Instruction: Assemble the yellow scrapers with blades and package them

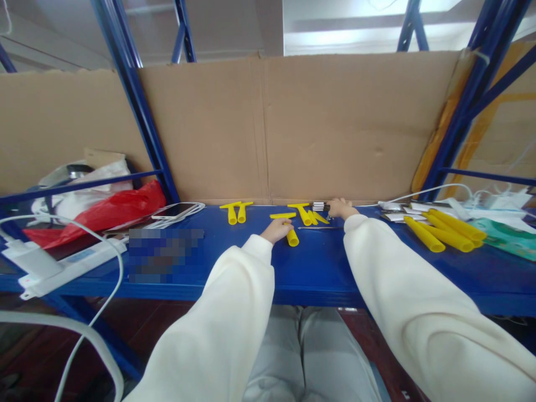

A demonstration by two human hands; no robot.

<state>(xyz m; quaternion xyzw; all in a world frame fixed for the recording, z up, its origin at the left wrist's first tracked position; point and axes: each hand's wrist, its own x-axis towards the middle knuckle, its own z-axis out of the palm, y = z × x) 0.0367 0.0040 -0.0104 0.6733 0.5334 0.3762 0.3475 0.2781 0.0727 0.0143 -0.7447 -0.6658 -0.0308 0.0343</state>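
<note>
My left hand (277, 229) is closed around a yellow T-shaped tool (292, 238), with its crossbar pointing away from me and its hollow round handle towards me. Farther back on the right, my right hand (341, 208) reaches to a small bundle of white-and-black pieces (319, 206). Its fingers are curled there, and what they grip is hidden. Between the hands lie another yellow T-shaped tool (303, 213), several small yellow pieces (318, 218) and a thin metal rod (316, 228). Two more yellow T-shaped tools (237, 213) rest side by side at the back.
Several yellow tapered tubes (446, 231) lie on the right of the blue shelf (251, 273), beside a green packet (505, 237). On the left are a phone (172, 211), a white power strip (71, 268) with cables and a red bag (104, 215). Cardboard (335, 128) walls the back.
</note>
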